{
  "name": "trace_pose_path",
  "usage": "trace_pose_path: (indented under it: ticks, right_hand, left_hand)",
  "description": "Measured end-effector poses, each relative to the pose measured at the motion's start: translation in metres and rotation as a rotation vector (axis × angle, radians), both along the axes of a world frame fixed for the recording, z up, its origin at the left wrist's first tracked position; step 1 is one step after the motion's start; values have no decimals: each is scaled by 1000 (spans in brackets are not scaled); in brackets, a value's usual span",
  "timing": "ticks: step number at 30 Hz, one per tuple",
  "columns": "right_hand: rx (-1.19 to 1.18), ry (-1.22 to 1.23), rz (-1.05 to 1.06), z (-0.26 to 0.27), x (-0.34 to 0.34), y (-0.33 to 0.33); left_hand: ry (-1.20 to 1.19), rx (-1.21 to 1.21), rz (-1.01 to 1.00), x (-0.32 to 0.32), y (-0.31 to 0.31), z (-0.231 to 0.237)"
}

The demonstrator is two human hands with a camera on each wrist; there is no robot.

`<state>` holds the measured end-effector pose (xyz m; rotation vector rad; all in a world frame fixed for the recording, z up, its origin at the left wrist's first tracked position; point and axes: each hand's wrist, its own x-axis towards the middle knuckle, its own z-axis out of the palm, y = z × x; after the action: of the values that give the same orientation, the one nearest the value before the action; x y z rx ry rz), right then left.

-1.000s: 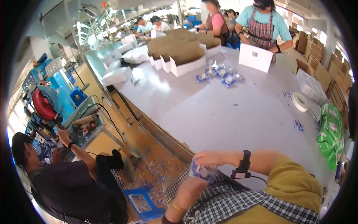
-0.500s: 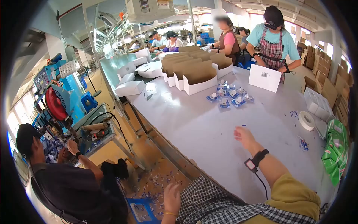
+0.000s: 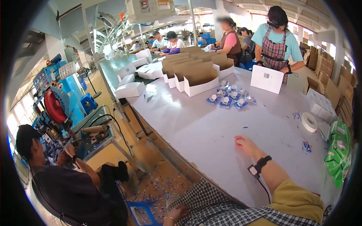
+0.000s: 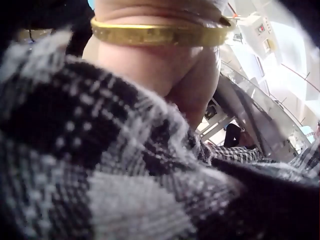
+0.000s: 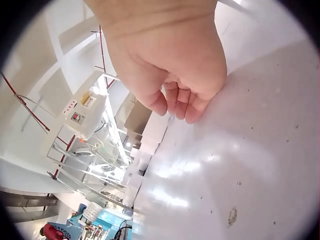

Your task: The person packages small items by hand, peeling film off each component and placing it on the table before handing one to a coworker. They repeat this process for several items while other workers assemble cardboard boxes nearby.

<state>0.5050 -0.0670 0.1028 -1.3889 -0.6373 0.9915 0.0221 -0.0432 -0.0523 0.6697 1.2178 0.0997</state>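
Toward eight o'clock of the head view, a dark-shirted person sits at a machine with a red wheel. Near six o'clock, the left hand lies relaxed on a checked apron, a gold bangle at its wrist; nothing shows in its grasp, and fabric hides its fingertips from the wrist camera. Farther up the counter, white boxes with brown insides stand in rows. Just right of them lie the blue packets — shiny clear plastic and blue, several with a pale round disc — loosely heaped together. From the left hand they sit at one o'clock, well apart; from the right hand, between eleven and twelve, also apart. That hand is low over the counter, fingers loosely bent, thumb apart, holding nothing; whether it touches the surface I cannot tell. A small blue scrap lies near its fingertips — at twelve o'clock. A white roll rests at two o'clock from it, a green bag at three.
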Motion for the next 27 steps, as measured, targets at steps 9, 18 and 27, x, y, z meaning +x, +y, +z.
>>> trace_pose_path:
  ticks: [9, 18, 27]
  right_hand:
    - [69, -419, 138, 0, 2, -6]
    - [64, -80, 19, 11, -9, -6]
    - [-217, -405, 138, 14, 6, 22]
  left_hand:
    - [21, 23, -9, 8, -8, 37]
    - [27, 87, -13, 7, -8, 31]
    - [27, 58, -6, -1, -4, 0]
